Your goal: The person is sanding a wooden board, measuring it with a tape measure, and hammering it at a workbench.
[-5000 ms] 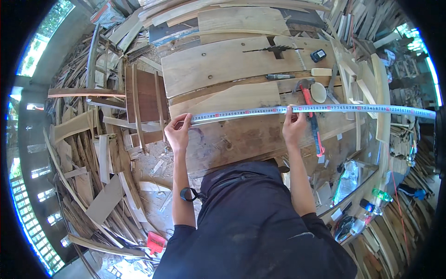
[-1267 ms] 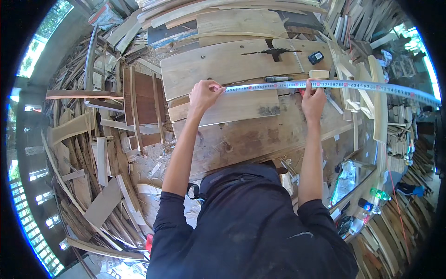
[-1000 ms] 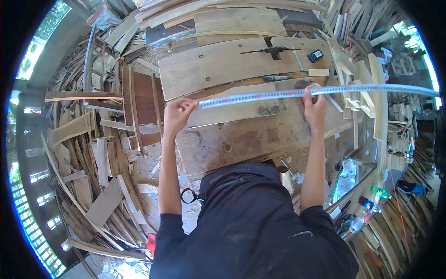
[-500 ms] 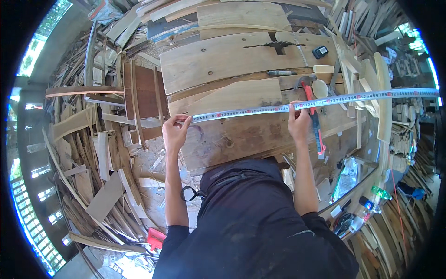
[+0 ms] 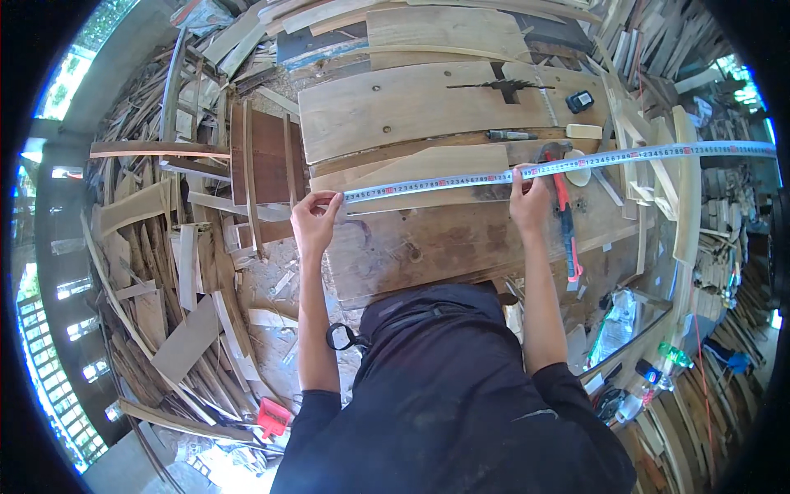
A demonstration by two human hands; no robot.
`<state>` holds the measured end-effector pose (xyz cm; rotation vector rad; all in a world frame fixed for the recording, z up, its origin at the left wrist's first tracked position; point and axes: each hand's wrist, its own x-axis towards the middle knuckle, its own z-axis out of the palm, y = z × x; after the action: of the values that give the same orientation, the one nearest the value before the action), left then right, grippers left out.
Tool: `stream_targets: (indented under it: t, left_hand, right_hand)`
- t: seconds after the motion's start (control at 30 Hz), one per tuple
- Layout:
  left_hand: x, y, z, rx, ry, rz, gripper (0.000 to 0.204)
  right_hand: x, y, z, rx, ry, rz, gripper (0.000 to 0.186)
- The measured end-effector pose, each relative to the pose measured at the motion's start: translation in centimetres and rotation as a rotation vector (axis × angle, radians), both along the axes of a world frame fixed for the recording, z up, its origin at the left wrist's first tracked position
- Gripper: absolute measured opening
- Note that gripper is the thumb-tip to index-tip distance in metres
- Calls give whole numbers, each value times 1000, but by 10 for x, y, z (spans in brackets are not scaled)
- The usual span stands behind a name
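Observation:
A long white measuring tape [image 5: 436, 182] is stretched across the wooden bench from left to right, running on past the bench toward the right rim. My left hand [image 5: 313, 224] pinches its left end between thumb and fingers. Farther along, my right hand [image 5: 529, 200] grips the tape with the fingertips at its edge. Beneath the tape lies a pale board [image 5: 428, 165] with a slanted upper left edge. Just right of my right hand is a hammer [image 5: 564, 206] with a red and dark handle, its head partly behind the tape.
A wide plank [image 5: 395, 107] with a dark cross-shaped mark lies farther back. On the bench are a dark marker [image 5: 512, 135], a pale wooden block [image 5: 583, 131] and a small black device [image 5: 579, 102]. Scrap wood [image 5: 148, 305] is heaped at left; strips [image 5: 685, 189] stand at right.
The tape's right part has risen slightly in view and its left end sits a little higher. Both hands still hold it. The whole scene has shifted slightly right and down.

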<state>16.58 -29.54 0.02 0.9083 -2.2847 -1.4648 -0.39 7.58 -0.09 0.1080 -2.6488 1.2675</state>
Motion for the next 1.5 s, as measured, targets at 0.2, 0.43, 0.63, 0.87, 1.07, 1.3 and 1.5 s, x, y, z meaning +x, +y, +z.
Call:
stream_targets:
  t: [0.2,0.43,0.63,0.87,1.07,1.3,1.5]
  left_hand:
    - [-4,10,4,-1,-60,-44,24]
    - [-2,7,-9,23,-9,-22,24]
    - [0,10,-9,29,24,-10,24]
    - [6,21,-1,1,13,30,22]
    - [-6,13,-5,14,-4,63,26]
    - [-20,6,3,8,-59,-1,26]
    - [-17,-1,-13,48,-42,-11,27]
  right_hand:
    - [-40,4,-5,69,-7,1,26]
    - [-62,-3,-3,150,-41,35,26]
    - [-68,-6,-7,168,-49,55,22]
    - [-78,-13,-3,135,3,84,21]
    - [-77,-13,-10,122,36,80,21]
    - [-76,-6,-15,110,27,58,21]
    - [-82,-17,-11,102,26,56,22]
